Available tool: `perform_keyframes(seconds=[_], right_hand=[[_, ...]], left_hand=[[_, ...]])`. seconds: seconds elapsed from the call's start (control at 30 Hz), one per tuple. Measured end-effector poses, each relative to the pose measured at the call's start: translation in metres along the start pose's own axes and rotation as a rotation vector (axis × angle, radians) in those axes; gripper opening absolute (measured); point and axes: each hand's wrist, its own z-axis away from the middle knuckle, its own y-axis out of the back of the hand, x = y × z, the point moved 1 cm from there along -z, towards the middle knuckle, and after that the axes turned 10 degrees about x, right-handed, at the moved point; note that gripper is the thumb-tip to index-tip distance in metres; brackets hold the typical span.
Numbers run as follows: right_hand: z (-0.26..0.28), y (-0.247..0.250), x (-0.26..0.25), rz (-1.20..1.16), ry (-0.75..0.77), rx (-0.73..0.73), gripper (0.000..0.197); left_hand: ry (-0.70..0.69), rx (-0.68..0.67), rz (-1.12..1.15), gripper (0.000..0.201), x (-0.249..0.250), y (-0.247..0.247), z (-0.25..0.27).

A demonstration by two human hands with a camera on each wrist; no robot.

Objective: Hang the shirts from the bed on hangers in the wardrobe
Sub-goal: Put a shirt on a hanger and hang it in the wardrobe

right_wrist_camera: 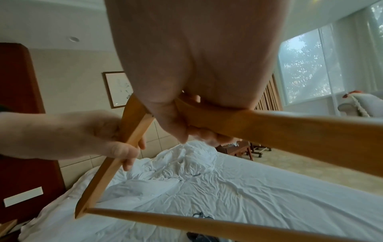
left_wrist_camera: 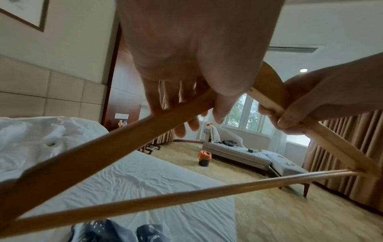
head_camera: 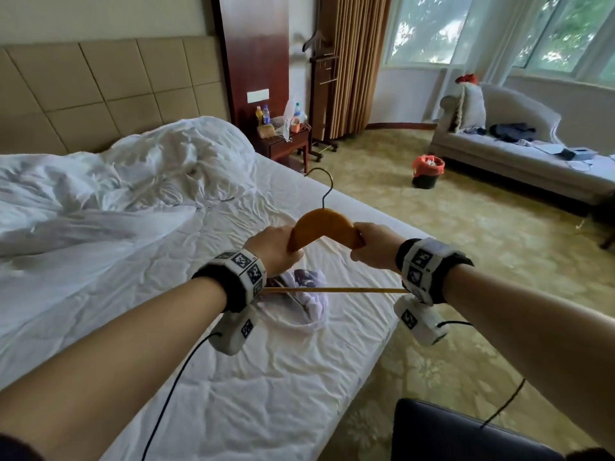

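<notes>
I hold a wooden hanger with a metal hook above the bed. My left hand grips its left shoulder arm, and my right hand grips the right arm. The hanger's lower bar runs between my wrists. A crumpled shirt, pale lilac with a dark patterned part, lies on the white sheet right under the hanger. Its dark patterned cloth shows at the bottom of the left wrist view. The wardrobe is out of view.
A rumpled white duvet covers the head of the bed. A bedside table with bottles, a valet stand, a bin with an orange liner and a grey chaise stand beyond. A dark chair edge is at lower right.
</notes>
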Motion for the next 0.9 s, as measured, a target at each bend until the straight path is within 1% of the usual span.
perform_keyframes(seconds=[0.07, 0.13, 0.2, 0.27, 0.33, 0.37, 0.4, 0.43, 0.47, 0.5, 0.57, 0.63, 0.77, 0.83, 0.9], right_hand=[[-0.035, -0.01, 0.012, -0.055, -0.036, -0.041, 0.015], [-0.07, -0.022, 0.025, -0.197, -0.088, -0.149, 0.009], [-0.107, -0.034, 0.037, -0.371, -0.132, -0.246, 0.019], [-0.147, -0.049, 0.05, -0.532, -0.176, -0.303, 0.032], [-0.186, -0.071, 0.065, -0.603, -0.23, -0.383, 0.047], [-0.206, -0.085, 0.074, -0.647, -0.258, -0.411, 0.049], [-0.224, -0.1, 0.084, -0.699, -0.29, -0.42, 0.052], [-0.243, -0.119, 0.097, -0.736, -0.324, -0.406, 0.059], [-0.262, -0.14, 0.113, -0.754, -0.35, -0.375, 0.069], [-0.279, -0.161, 0.128, -0.754, -0.364, -0.332, 0.075], [-0.306, -0.202, 0.157, -0.741, -0.355, -0.231, 0.071], [-0.325, -0.237, 0.18, -0.745, -0.374, -0.173, 0.073], [-0.352, -0.31, 0.218, -0.691, -0.421, -0.067, 0.065], [-0.357, -0.346, 0.232, -0.695, -0.45, -0.058, 0.056], [-0.357, -0.373, 0.242, -0.647, -0.437, -0.11, 0.048]], left_hand=[[-0.018, -0.028, -0.027, 0.02, -0.009, -0.015, -0.035], [-0.046, -0.03, -0.036, 0.026, -0.014, -0.034, -0.069], [-0.1, -0.045, -0.063, 0.031, -0.014, -0.056, -0.102], [-0.142, -0.102, -0.097, 0.033, -0.016, -0.085, -0.135], [-0.14, -0.135, -0.044, 0.033, -0.026, -0.122, -0.169], [-0.121, -0.136, 0.006, 0.037, -0.034, -0.142, -0.185], [-0.102, -0.133, 0.039, 0.046, -0.042, -0.163, -0.199], [-0.088, -0.124, 0.053, 0.058, -0.051, -0.184, -0.211], [-0.068, -0.106, 0.047, 0.069, -0.062, -0.206, -0.223], [-0.033, -0.079, 0.034, 0.075, -0.075, -0.229, -0.234], [0.091, -0.075, 0.015, 0.08, -0.105, -0.275, -0.249], [0.181, -0.157, -0.02, 0.075, -0.134, -0.319, -0.255], [0.243, -0.393, -0.042, 0.057, -0.17, -0.393, -0.25], [0.238, -0.499, -0.029, 0.043, -0.173, -0.422, -0.242], [0.173, -0.564, -0.049, 0.032, -0.166, -0.445, -0.234]])
